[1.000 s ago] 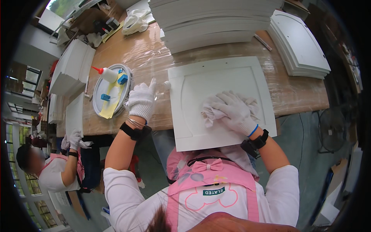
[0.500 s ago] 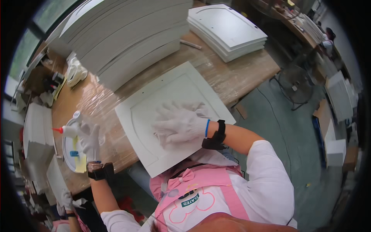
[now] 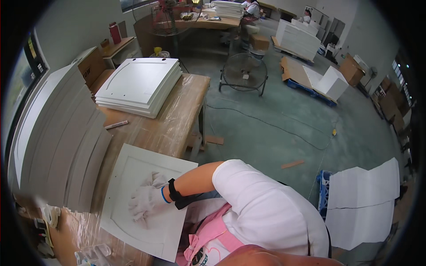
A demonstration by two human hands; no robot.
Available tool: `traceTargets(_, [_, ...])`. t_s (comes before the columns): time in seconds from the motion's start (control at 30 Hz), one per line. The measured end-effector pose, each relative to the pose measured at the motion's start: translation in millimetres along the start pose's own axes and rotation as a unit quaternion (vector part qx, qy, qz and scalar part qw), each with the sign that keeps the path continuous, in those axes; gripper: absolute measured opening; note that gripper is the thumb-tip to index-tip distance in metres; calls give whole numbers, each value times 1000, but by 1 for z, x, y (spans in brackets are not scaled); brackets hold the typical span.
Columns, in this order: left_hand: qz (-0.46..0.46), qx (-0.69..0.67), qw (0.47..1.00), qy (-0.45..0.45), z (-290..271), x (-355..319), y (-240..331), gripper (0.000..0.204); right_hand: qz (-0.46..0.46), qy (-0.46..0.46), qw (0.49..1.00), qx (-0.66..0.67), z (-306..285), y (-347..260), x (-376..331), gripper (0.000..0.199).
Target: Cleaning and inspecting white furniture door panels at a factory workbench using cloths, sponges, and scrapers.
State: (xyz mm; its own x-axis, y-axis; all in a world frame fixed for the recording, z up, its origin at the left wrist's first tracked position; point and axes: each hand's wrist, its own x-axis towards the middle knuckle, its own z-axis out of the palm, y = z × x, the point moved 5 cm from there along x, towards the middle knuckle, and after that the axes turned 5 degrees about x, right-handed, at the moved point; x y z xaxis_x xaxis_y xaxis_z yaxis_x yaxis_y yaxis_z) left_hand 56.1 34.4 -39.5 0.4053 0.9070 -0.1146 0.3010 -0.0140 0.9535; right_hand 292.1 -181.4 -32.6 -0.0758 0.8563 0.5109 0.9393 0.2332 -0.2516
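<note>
My right hand, in a white knit glove with a blue cuff edge, presses down on the white panel. A crumpled whitish cloth is bunched under it and sticks out on its far side; the hand is closed over this cloth. The panel has a curved groove and small holes and lies at the table's near edge, partly over it. My left hand is out of view.
A tall stack of white panels stands at the left, and a lower stack at the table's far end. A marker-like stick lies between them. Beyond the table are a floor fan, a cable, and a pallet with white boards.
The view has swung to the right, showing more of the floor. My left hand, which was by a white bottle with a red tip, has left the view. The right hand stays on the panel.
</note>
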Motion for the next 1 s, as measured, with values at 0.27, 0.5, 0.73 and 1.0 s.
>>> traceTargets(0.27, [-138,-20,987,-78,-5,-54,-65,65,-45,7,998,-36,1,0,6,35])
traceTargets(0.5, [-250,-37,960,-121,-33,-101,-124,67,60,-25,997,37,-6,6,17,34])
traceTargets(0.73, [-293,-64,931,-210,-23,-124,-166,70,293,-35,942,161,-5,41,10,36])
traceTargets(1.0, [-270,-90,929,-235,4,-147,-172,96,434,-156,828,319,-65,21,28,57])
